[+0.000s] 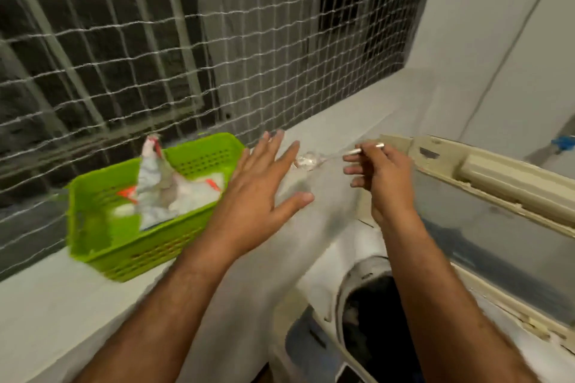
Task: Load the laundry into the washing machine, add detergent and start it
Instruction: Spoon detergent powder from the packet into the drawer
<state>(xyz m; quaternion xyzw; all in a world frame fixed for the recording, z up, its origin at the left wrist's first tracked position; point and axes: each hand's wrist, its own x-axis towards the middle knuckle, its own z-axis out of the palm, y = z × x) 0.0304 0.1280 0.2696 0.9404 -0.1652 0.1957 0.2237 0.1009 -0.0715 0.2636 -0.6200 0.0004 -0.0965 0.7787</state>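
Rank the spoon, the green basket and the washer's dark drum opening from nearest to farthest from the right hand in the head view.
1. Spoon: pinched in the right hand, bowl pointing left.
2. Drum opening: below the right forearm.
3. Green basket: far left on the ledge, beyond the left hand.

No text or label is legible — motion blur throughout.

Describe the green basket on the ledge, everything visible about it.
The green basket is a rectangular bright lime crate, seemingly plastic, with rows of small slots in its walls. It sits upright on the pale ledge below the netted window grille, left of the open washing machine. Inside stands a crumpled white packet with red-orange markings, its top open. The left hand hovers at its right rim; whether they touch is unclear.
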